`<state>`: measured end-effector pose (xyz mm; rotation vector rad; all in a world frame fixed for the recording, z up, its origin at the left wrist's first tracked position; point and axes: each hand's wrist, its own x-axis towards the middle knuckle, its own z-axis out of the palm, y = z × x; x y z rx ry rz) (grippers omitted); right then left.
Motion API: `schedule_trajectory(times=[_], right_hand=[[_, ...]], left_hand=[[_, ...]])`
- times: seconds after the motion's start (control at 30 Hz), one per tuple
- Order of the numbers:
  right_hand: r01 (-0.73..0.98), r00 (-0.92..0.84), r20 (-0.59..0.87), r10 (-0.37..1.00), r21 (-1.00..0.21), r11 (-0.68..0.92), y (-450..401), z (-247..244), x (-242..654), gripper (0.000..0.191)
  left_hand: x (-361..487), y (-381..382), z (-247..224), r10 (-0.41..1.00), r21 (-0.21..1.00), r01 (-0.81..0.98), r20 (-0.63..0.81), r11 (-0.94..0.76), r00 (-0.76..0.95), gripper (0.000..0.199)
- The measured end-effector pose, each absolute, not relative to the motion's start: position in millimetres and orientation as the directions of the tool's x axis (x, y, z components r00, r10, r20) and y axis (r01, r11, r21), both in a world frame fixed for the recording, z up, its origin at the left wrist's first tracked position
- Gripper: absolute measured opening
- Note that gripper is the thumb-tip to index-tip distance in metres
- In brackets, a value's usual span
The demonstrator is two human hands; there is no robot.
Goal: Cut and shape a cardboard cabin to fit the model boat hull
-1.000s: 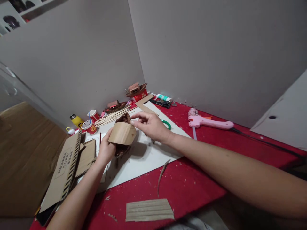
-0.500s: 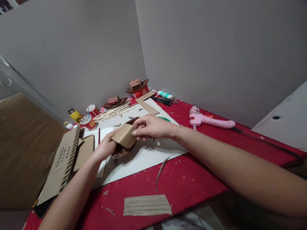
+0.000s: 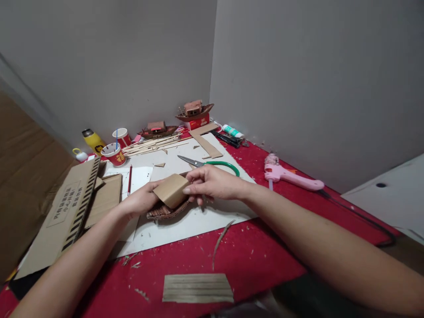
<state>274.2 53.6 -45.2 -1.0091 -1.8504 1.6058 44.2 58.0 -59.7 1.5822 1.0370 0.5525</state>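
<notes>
A bent piece of brown cardboard (image 3: 171,190) sits over the middle of a small brown model boat (image 3: 168,212), which is on the white board (image 3: 152,236). My left hand (image 3: 145,197) is closed at the cardboard's left edge, its fingertips hidden behind it. On the opposite side, my right hand (image 3: 210,183) pinches the right edge between thumb and fingers. Just beyond that hand lie scissors (image 3: 218,165) with green handles, blades pointing left.
Two finished model boats (image 3: 157,129) stand at the back near thin wooden sticks (image 3: 154,145). Paper cups (image 3: 114,155) and a yellow bottle (image 3: 93,140) are at left. A pink glue gun (image 3: 291,176) with a cord lies right. A striped cardboard strip (image 3: 198,288) lies in front.
The view has shifted, and more of the scissors shows beyond my right hand. The cardboard is tilted a little differently over the boat, with both hands still at its edges.
</notes>
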Motion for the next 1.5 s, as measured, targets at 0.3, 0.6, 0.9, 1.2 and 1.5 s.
schedule_trajectory(times=[0.3,0.6,0.9,1.2,1.5], right_hand=[[0.417,-0.695,-0.208,0.689,-0.897,0.149,54,-53,285,0.015],[0.421,-0.664,-0.265,0.700,-0.905,0.056,52,-52,281,0.010],[0.520,-0.626,-0.412,0.662,-0.853,-0.040,41,-58,284,0.021],[0.544,-0.600,-0.337,0.726,-0.837,0.061,28,-68,286,0.026],[0.522,-0.582,-0.381,0.719,-0.852,-0.030,29,-73,287,0.024]], left_hand=[[42,56,-57,0.818,0.818,0.493,-0.051,-0.295,0.573,0.052],[38,59,-59,0.808,0.844,0.463,-0.064,-0.269,0.586,0.056],[35,57,-61,0.830,0.862,0.444,-0.049,-0.246,0.556,0.045],[26,58,-43,0.828,0.794,0.521,-0.040,-0.313,0.559,0.047],[37,56,-50,0.823,0.718,0.568,0.013,-0.403,0.568,0.027]])
